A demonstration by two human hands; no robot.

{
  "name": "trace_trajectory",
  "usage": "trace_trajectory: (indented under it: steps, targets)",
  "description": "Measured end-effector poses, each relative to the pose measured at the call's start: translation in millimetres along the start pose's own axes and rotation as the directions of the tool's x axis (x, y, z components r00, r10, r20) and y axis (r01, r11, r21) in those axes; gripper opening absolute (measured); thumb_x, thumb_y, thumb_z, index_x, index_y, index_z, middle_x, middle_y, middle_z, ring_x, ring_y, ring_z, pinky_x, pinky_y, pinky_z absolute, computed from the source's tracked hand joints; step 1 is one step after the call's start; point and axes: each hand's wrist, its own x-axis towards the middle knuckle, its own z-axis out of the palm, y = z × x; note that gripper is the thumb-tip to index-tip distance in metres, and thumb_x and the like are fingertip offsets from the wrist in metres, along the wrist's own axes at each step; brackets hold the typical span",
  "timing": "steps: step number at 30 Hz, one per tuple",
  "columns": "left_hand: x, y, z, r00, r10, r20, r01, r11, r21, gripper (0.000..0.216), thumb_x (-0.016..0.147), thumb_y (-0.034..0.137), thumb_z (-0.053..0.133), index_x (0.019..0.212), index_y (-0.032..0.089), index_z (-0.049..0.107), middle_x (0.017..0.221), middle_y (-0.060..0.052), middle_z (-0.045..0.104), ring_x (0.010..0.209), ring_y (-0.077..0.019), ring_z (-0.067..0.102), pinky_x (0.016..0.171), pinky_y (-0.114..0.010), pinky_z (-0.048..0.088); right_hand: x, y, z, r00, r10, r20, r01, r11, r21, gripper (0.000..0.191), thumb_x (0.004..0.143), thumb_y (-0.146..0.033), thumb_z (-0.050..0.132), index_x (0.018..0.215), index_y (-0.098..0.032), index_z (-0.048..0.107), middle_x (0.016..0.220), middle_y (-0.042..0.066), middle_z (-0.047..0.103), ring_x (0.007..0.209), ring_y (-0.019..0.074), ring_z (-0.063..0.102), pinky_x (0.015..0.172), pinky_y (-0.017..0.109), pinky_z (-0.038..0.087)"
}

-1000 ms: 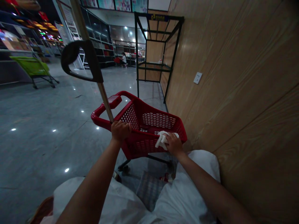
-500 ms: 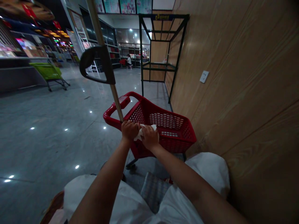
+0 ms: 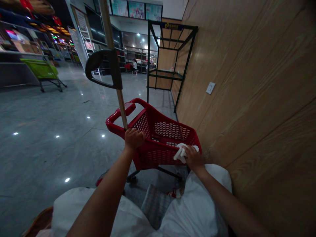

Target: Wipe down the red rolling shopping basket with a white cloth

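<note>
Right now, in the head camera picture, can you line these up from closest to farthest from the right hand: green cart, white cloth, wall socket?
From the right hand:
1. White cloth: under its fingers, at the red cart.
2. Wall socket: ahead, on the wooden wall.
3. Green cart: far across the floor, on the left.

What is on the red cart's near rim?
The left hand grips it; the right hand holds a white cloth against it. The rim beneath them is hidden.
</note>
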Motion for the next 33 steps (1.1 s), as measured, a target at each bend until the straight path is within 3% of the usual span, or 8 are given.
trace_trajectory:
  steps: [4, 9, 12, 17, 23, 26, 29, 33]
  targets:
    - [1.9, 5.9, -0.7, 1.000, -0.016, -0.023, 0.016, 1.000, 0.016, 0.040, 0.084, 0.023, 0.045, 0.046, 0.022, 0.058, 0.054, -0.005, 0.065, 0.059, -0.0182, 0.056, 0.066, -0.037, 0.033, 18.9, -51.6, -4.1, 0.997, 0.081, 0.014, -0.082, 0.995, 0.057, 0.040, 0.082, -0.022, 0.051, 0.121, -0.023, 0.058, 0.126, 0.009, 0.059, 0.117, 0.0286, 0.047, 0.094, 0.044, 0.033]
    - [3.9, 8.8, -1.5, 1.000, 0.004, -0.031, -0.002, 0.998, 0.062, 0.040, 0.086, 0.025, 0.044, 0.049, 0.022, 0.058, 0.053, -0.004, 0.064, 0.060, -0.0181, 0.056, 0.066, -0.037, 0.033, 63.5, -157.8, -10.9, 0.998, -0.057, -0.032, 0.063, 0.959, 0.275, 0.048, 0.085, -0.036, 0.051, 0.132, -0.024, 0.047, 0.134, 0.009, 0.053, 0.121, 0.0288, 0.042, 0.097, 0.048, 0.031]
    - [2.5, 5.1, -2.6, 0.999, 0.049, -0.023, -0.046, 0.994, 0.104, 0.038, 0.086, 0.025, 0.044, 0.051, 0.022, 0.058, 0.054, -0.003, 0.065, 0.060, -0.0176, 0.056, 0.067, -0.036, 0.033, 77.2, -184.6, -15.6, 0.996, -0.079, -0.030, 0.084, 0.942, 0.326, 0.049, 0.085, -0.035, 0.051, 0.133, -0.023, 0.046, 0.131, 0.010, 0.054, 0.119, 0.0286, 0.043, 0.096, 0.048, 0.031]
    - [-1.9, -6.1, -4.1, 0.996, 0.086, -0.018, -0.084, 0.990, 0.114, 0.038, 0.086, 0.025, 0.045, 0.050, 0.023, 0.056, 0.054, -0.003, 0.065, 0.060, -0.0180, 0.055, 0.067, -0.036, 0.033, 58.8, -133.3, -8.5, 0.982, -0.189, 0.006, 0.180, 0.944, 0.277, 0.046, 0.085, -0.027, 0.051, 0.130, -0.021, 0.050, 0.125, 0.010, 0.059, 0.113, 0.0257, 0.050, 0.093, 0.040, 0.034]
    - [-3.2, -13.3, -1.2, 0.993, 0.119, -0.022, -0.115, 0.986, 0.121, 0.037, 0.084, 0.024, 0.048, 0.048, 0.023, 0.055, 0.052, -0.002, 0.063, 0.058, -0.0168, 0.054, 0.065, -0.035, 0.032, 8.9, -20.4, 3.3, 0.996, -0.092, 0.012, 0.090, 0.989, 0.118, 0.042, 0.084, -0.024, 0.054, 0.126, -0.021, 0.055, 0.126, 0.010, 0.059, 0.116, 0.0263, 0.050, 0.093, 0.039, 0.033]
    - [-4.0, -14.0, 0.6, 0.989, 0.137, -0.059, -0.128, 0.983, 0.129, 0.036, 0.084, 0.023, 0.049, 0.048, 0.022, 0.055, 0.053, -0.001, 0.063, 0.059, -0.0164, 0.055, 0.065, -0.035, 0.033, -5.3, 10.3, 3.4, 1.000, -0.023, -0.021, 0.025, 0.997, 0.070, 0.042, 0.082, -0.024, 0.055, 0.124, -0.021, 0.056, 0.123, 0.010, 0.061, 0.114, 0.0264, 0.050, 0.093, 0.038, 0.033]
    - [-3.7, -12.2, 2.1, 0.985, 0.142, -0.095, -0.128, 0.982, 0.138, 0.036, 0.084, 0.022, 0.049, 0.048, 0.022, 0.055, 0.053, -0.002, 0.064, 0.059, -0.0167, 0.054, 0.065, -0.035, 0.032, -3.3, 4.2, 0.7, 0.998, 0.052, -0.037, -0.050, 0.996, 0.067, 0.039, 0.083, -0.029, 0.056, 0.121, -0.020, 0.058, 0.120, 0.011, 0.062, 0.110, 0.0274, 0.052, 0.092, 0.039, 0.033]
    - [-0.6, -5.7, 2.5, 0.988, 0.116, -0.105, -0.095, 0.977, 0.190, 0.038, 0.085, 0.023, 0.047, 0.048, 0.022, 0.055, 0.051, -0.002, 0.062, 0.059, -0.0173, 0.054, 0.065, -0.034, 0.032, 24.6, -54.8, -7.5, 0.999, 0.050, 0.007, -0.051, 0.985, 0.167, 0.037, 0.085, -0.040, 0.054, 0.117, -0.021, 0.059, 0.117, 0.010, 0.063, 0.107, 0.0268, 0.052, 0.092, 0.040, 0.031]
